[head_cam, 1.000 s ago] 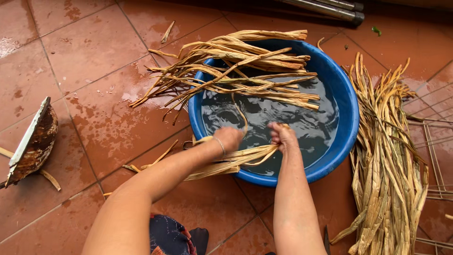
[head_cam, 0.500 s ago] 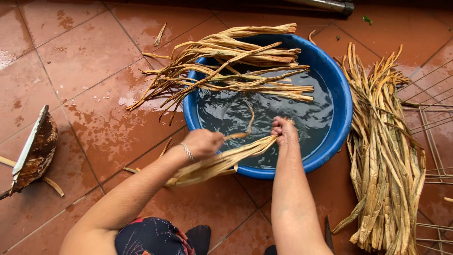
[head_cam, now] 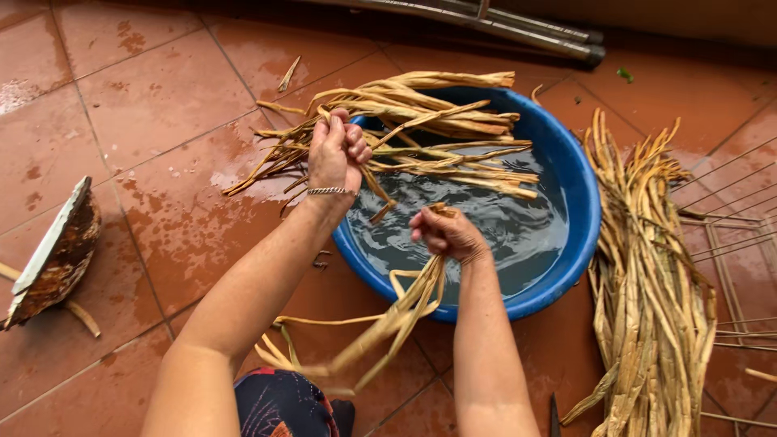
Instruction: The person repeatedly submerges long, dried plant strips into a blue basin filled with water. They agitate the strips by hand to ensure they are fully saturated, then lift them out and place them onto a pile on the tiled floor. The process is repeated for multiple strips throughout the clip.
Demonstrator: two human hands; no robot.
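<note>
1. Right hand (head_cam: pixel 441 233) is closed round the top end of a bundle of dried leaf strips (head_cam: pixel 388 324). Grip sits over the near rim of the blue basin (head_cam: pixel 579 243).
2. Bundle long axis runs diagonally: gripped end up and far-right at the hand, free ends fanning down to near-left, over the floor just outside the basin. A few strips loop loose near the patterned cloth (head_cam: pixel 283 405) at the bottom edge.
3. Left hand (head_cam: pixel 336 154) is fisted shut on strips at the left end of the soaking pile (head_cam: pixel 437 129). Metal bracelet (head_cam: pixel 330 191) on that wrist.
4. Soaking pile lies across the far half of the basin, long axis roughly left-right. Left ends overhang the rim onto the wet floor, right ends sit above or in the water (head_cam: pixel 494 218).
5. Basin is round, partly filled, and stands on the red tile floor (head_cam: pixel 146 105). Tiles are wet left of it.
6. Just right of the basin: a large heap of dry strips (head_cam: pixel 647 283), long axis near-far, touching or almost touching the rim.
7. Further right: a wire rack (head_cam: pixel 736 243) flat on the floor, partly under the heap.
8. Far left: a rough woven or bark object with a pale edge (head_cam: pixel 53 255), well apart from the basin.
9. Far edge: metal pipes (head_cam: pixel 526 28) lying on the floor.
</note>
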